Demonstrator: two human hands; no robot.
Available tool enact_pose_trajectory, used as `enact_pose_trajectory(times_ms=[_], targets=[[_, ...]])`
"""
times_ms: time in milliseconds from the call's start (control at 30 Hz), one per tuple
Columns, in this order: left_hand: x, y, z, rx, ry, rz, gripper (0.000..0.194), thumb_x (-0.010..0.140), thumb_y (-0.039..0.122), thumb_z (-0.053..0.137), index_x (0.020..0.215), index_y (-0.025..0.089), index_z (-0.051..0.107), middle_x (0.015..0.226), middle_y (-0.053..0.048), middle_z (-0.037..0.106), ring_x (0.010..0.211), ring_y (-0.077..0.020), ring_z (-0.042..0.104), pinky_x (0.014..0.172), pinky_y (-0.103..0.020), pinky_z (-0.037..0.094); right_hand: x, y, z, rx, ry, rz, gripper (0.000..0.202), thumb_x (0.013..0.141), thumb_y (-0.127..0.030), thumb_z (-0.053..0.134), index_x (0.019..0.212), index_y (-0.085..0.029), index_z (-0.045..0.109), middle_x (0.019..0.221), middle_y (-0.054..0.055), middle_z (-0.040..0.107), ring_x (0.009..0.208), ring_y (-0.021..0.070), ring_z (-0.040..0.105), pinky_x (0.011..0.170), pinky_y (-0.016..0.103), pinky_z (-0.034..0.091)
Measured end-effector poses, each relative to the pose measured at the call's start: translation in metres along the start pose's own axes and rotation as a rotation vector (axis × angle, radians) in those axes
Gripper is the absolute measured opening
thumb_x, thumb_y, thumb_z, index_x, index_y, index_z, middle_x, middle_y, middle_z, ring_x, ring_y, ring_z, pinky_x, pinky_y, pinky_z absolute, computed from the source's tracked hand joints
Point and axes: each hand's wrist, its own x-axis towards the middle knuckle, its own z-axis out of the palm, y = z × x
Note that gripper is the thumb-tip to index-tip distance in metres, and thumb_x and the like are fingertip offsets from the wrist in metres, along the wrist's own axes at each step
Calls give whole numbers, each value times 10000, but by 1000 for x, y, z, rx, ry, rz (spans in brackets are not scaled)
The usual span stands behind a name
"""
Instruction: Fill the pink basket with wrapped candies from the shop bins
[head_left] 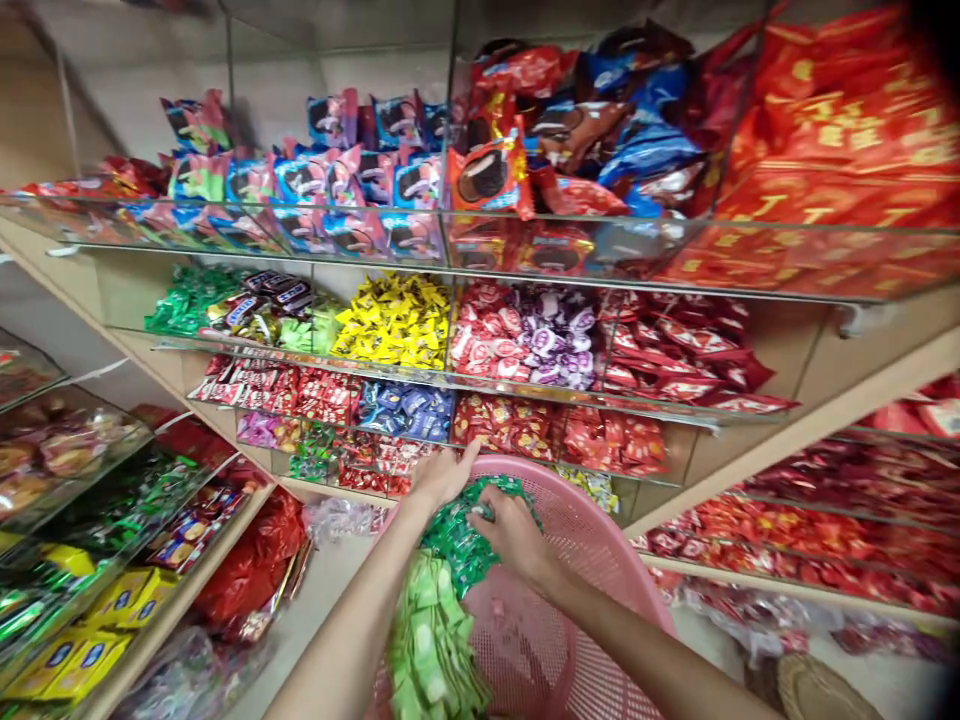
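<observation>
A pink mesh plastic basket (592,530) stands in front of me. Inside, green shiny-wrapped candies (457,545) are heaped toward the far left side, and light-green packets (435,640) lie nearer to me. My left hand (444,474) is by the far left rim, beside the dark-green candies; its thumb stands out from the fingers, which are partly hidden. Over the green candies is my right hand (514,530), thumb and forefinger curved and apart, touching the heap. No candy shows clearly lifted in either hand.
Ahead, glass-fronted shelves hold yellow candies (394,320), purple candies (559,335), blue candies (405,412) and large red bags (847,150). Left shelving holds yellow boxes (82,665), with a red plastic bag (259,560) beside it. A woven straw-coloured item (821,690) is at lower right.
</observation>
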Motion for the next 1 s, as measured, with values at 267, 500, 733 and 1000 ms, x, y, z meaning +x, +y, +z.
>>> enact_pose_trajectory(times_ms=[267, 500, 733, 1000], targets=[[1, 59, 25, 77, -91, 227, 933, 759, 759, 40, 929, 128, 707, 1043, -188, 673, 1066, -308, 590, 907, -377, 418, -36, 27, -33, -130, 117, 179, 78, 839, -270, 554, 873, -200, 553, 680, 15, 633, 658, 181, 592, 541, 238, 272], [-7, 99, 58, 111, -210, 346, 942, 756, 761, 33, 903, 125, 711, 1036, -197, 672, 1054, -327, 592, 881, -402, 426, -68, 69, -58, 134, 368, 238, 302, 872, -437, 476, 669, -214, 462, 575, -16, 527, 531, 148, 480, 490, 245, 281], [-13, 150, 81, 106, -178, 349, 924, 762, 754, 44, 958, 129, 696, 1069, -186, 664, 1071, -306, 587, 897, -373, 419, -102, 120, -108, 193, 425, 144, 395, 933, -457, 325, 666, -214, 485, 636, 11, 527, 604, 159, 491, 572, 269, 374], [-39, 234, 117, 71, -128, 333, 939, 767, 754, 42, 965, 109, 694, 1057, -208, 662, 1051, -322, 593, 880, -396, 433, -142, 191, -176, 104, 283, -18, 278, 921, -365, 415, 963, -232, 655, 954, 55, 672, 863, 215, 601, 789, 348, 471]])
